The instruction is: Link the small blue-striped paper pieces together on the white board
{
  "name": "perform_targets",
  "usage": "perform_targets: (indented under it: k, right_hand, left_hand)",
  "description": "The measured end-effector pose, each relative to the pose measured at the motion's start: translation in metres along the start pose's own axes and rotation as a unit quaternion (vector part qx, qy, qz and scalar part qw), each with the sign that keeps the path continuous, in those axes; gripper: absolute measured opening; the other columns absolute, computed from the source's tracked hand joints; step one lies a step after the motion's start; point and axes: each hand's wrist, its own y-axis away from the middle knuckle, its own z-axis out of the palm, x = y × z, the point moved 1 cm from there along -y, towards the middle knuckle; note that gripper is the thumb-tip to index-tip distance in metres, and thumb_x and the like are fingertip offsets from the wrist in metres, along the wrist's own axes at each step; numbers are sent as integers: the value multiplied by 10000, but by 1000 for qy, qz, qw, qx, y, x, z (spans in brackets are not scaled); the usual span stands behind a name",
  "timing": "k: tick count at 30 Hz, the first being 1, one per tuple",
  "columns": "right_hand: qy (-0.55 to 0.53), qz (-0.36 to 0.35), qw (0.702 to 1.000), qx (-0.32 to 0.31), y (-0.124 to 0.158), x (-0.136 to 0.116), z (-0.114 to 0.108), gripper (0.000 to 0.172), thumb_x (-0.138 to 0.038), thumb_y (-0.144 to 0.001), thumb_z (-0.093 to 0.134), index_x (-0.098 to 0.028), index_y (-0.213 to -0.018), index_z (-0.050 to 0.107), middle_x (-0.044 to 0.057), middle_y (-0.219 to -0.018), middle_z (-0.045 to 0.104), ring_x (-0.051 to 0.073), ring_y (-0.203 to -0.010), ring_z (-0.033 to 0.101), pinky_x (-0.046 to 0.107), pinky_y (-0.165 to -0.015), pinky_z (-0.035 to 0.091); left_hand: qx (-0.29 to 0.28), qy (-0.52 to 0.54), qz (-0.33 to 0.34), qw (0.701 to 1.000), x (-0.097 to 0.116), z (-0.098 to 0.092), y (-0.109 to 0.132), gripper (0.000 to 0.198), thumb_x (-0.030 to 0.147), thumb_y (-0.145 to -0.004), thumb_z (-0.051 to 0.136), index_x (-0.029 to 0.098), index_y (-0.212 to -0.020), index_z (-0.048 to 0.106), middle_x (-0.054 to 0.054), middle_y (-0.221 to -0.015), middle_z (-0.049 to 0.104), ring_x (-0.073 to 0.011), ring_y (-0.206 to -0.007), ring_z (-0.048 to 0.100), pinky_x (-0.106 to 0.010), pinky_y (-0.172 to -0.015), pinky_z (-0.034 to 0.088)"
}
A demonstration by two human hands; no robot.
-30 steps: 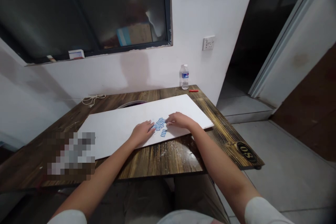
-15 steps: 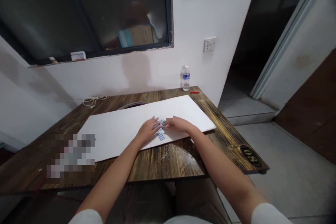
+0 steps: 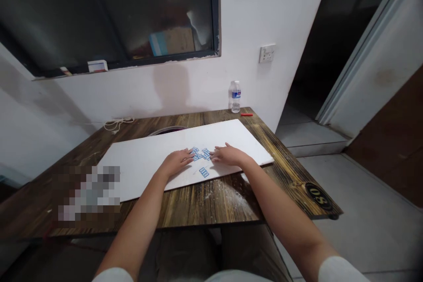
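Open left hand [image 3: 176, 162] and right hand [image 3: 229, 155] lie flat beside blue paper pieces [image 3: 200, 154]; a black "08" tag [image 3: 317, 196] marks the near-right corner of the desk [image 3: 198, 202].

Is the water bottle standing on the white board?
No, the water bottle stands on the wooden table, behind the white board.

Head view, contents: my left hand [image 3: 176, 161] and my right hand [image 3: 229, 155], both flat on a white board [image 3: 231, 134], just either side of small blue rectangular pieces [image 3: 200, 155]. Board on wooden table [image 3: 205, 200]; plastic water bottle [image 3: 235, 97] at far edge.
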Motion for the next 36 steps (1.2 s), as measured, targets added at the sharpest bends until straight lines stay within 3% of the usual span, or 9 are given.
perform_targets:
  k: [4, 8, 13, 15, 18, 23, 30, 32, 36]
  right_hand:
    - [-31, -37, 998, -47, 4, -11, -3, 284, -369, -943, 452, -333, -1080, 698, -3, -1414, 500, 301, -1418, 262, 645, -1110, 113]
    - [-36, -92, 993, -57, -1, -19, 5, 265, -339, -932, 477, -326, -1098, 684, -4, -1449, 460, 278, -1428, 244, 631, -1117, 102]
    - [-44, -71, 993, 86, -12, -14, 12, 318, -304, -962, 408, -244, -1100, 687, 72, -1227, 658, 256, -1221, 536, 521, -1111, 244]
    - [-34, -50, 988, 144, -15, -12, 14, 335, -274, -964, 398, -200, -1156, 661, 107, -1223, 655, 242, -1181, 564, 459, -1092, 298]
    - [0, -39, 983, 178, -17, -14, 20, 380, -263, -959, 412, -204, -1306, 555, 111, -1386, 531, 251, -1322, 434, 489, -1108, 265]
    - [32, -77, 990, 112, -25, -15, 34, 461, -393, -970, 404, -275, -1416, 427, 66, -1497, 393, 258, -1415, 281, 572, -1121, 192]
    - [57, -16, 996, 70, -20, 2, 30, 462, -399, -950, 441, -298, -1400, 447, 61, -1511, 367, 292, -1403, 301, 607, -1092, 234]
    - [60, -8, 997, 49, -14, 6, 23, 429, -368, -941, 464, -283, -1361, 492, 68, -1509, 372, 306, -1400, 305, 613, -1074, 265]
    - [16, -19, 999, -30, -3, 6, 10, 374, -349, -945, 460, -272, -1301, 549, 55, -1520, 354, 297, -1413, 279, 549, -1073, 325]
  left_hand:
    - [-25, -30, -14, 999, 3, 10, -4, 541, 505, -956, 320, 205, -1361, 520, -89, -1480, 403, -248, -1395, 329, -431, -1126, 269]
    - [-71, -20, 13, 997, 11, 16, -6, 589, 549, -958, 278, 256, -1463, 355, -78, -1557, 241, -250, -1455, 158, -507, -1154, 117]
    - [-86, 51, 90, 991, 19, 11, -1, 640, 610, -940, 241, 285, -1490, 282, -50, -1547, 284, -221, -1447, 194, -446, -1167, 123]
    - [-64, 68, 110, 990, 21, 5, 1, 656, 629, -920, 305, 271, -1469, 345, -57, -1525, 335, -237, -1424, 262, -414, -1157, 185]
    - [-59, 89, 139, 985, 25, -5, 3, 510, 586, -915, 406, 301, -1298, 584, -34, -1431, 487, -247, -1346, 406, -383, -1120, 274]
    - [-146, 173, 203, 953, 30, -13, 4, 359, 510, -918, 472, 319, -1093, 721, 5, -1316, 598, -245, -1263, 506, -342, -1075, 341]
    - [-152, 180, 88, 968, 3, -11, 8, 363, 540, -879, 520, 305, -1050, 738, -12, -1416, 495, -246, -1403, 314, -374, -1100, 314]
    - [-117, 170, 39, 978, -4, -10, 9, 378, 555, -863, 530, 291, -1027, 744, -26, -1406, 510, -255, -1384, 350, -382, -1092, 326]
    - [19, 116, -66, 991, -9, -7, 9, 397, 560, -835, 545, 241, -944, 755, -63, -1242, 650, -292, -1267, 496, -378, -1021, 404]
